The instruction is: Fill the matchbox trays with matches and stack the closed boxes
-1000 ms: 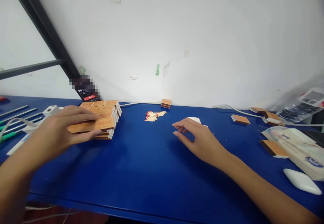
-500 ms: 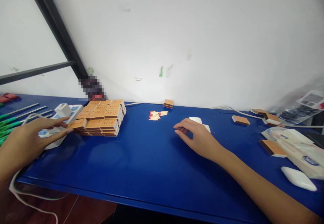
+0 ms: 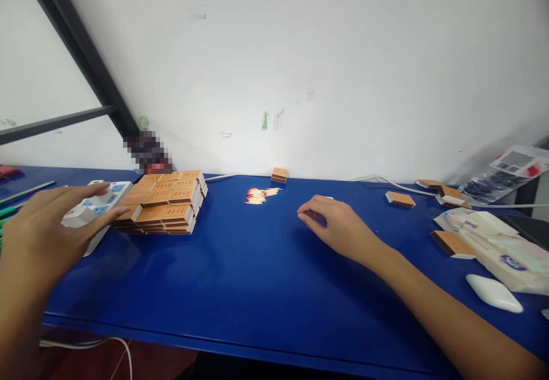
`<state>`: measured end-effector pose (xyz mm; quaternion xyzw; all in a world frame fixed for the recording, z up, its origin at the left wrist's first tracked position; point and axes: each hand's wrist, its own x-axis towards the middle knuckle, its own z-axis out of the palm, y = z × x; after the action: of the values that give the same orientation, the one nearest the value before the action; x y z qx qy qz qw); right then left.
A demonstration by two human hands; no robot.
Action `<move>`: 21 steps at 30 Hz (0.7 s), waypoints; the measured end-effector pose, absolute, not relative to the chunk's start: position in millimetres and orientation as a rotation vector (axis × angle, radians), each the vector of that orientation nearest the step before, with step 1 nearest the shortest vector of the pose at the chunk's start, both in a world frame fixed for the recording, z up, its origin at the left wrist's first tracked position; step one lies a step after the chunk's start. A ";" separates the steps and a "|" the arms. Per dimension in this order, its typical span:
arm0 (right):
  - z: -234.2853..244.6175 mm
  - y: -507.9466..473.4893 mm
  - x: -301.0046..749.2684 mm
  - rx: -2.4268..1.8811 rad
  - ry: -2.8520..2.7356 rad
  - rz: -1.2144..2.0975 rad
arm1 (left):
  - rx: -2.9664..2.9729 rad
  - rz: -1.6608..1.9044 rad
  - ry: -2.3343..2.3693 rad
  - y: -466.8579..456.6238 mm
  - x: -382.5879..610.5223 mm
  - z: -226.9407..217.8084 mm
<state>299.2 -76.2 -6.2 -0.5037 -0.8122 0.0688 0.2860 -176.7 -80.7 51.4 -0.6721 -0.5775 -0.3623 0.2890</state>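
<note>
My left hand is at the left, its thumb and fingers spread apart. The thumb tip overlaps the near left corner of a stack of orange matchboxes; whether it touches a box I cannot tell. Behind the fingers is a white power strip with blue sockets, partly hidden. My right hand is over the middle of the blue table, thumb and index fingertips close together, with nothing visible between them. Beyond it, to the left, lies a small pile of red-tipped matches. A white object behind this hand is mostly hidden.
Two stacked matchboxes stand near the wall. More matchboxes lie to the right, one beside a tissue pack. A white rounded case is nearby. Cables run along the wall, and green-handled tools lie far left.
The view has shifted, so most things sit slightly further left. My left thumb and fingers are spread wider. My right hand has moved slightly right relative to the matches, covering more of the white object.
</note>
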 end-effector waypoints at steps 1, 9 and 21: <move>-3.2 -73.4 306.6 -1.392 -2.167 0.133 | -1.785 -1.053 -1.429 -79.8 -166.4 52.7; 15.1 -51.4 379.5 -1.788 -2.030 -0.108 | -2.681 -0.903 -1.032 -46.9 -29.8 65.2; 10.5 -65.3 361.4 -1.685 -2.361 0.506 | -3.031 -0.434 -0.961 -25.3 7.9 20.2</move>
<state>361.4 -65.3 10.5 -0.5697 -0.7978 0.1711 0.0985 7.9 -25.3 20.2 -0.9439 -0.2994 -0.1352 -0.0338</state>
